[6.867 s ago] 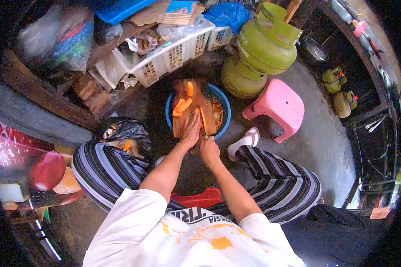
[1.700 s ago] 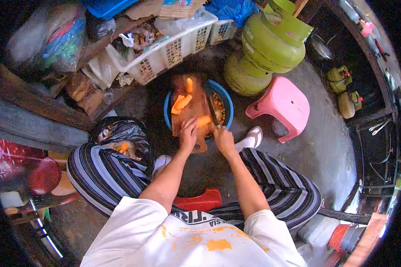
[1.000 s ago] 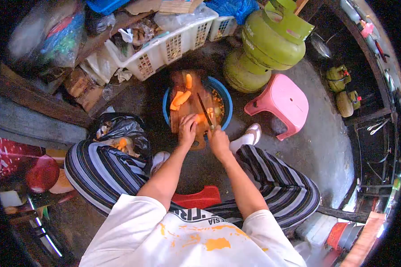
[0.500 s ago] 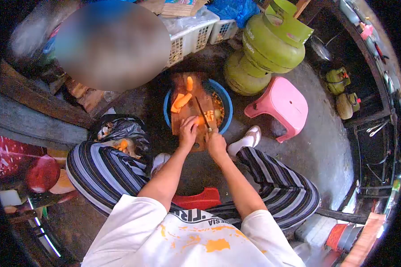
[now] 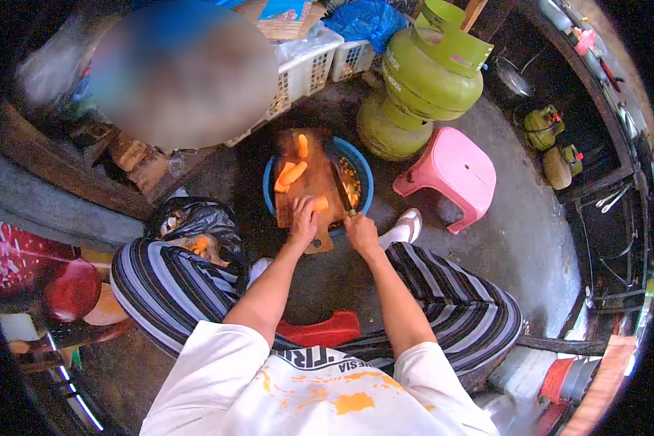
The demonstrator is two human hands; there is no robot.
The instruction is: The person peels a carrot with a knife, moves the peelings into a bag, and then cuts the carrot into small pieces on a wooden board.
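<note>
A wooden cutting board [image 5: 316, 168] lies across a blue basin [image 5: 369, 171] on the floor. My left hand [image 5: 303, 219] is closed on a piece of carrot [image 5: 320, 204] near the board's handle end. My right hand [image 5: 361, 232] grips a knife [image 5: 342, 190], whose blade lies along the right edge of the board, beside the basin's opening. Farther up the board lie several peeled carrot pieces [image 5: 292, 174]. Small orange and pale cut pieces [image 5: 350, 183] show inside the basin, partly covered by the board.
Left of the basin is a black plastic bag [image 5: 209, 221] with orange scraps by it. A pink stool [image 5: 458, 171] and green gas cylinders [image 5: 429, 80] stand to the right. White crates [image 5: 305, 73] line the back. A red plastic object [image 5: 320, 328] is between my legs.
The knife has moved right to the board's edge, and the small carrot cubes beside it are gone from the board. My left hand stays on the carrot piece. The view has shifted slightly.
</note>
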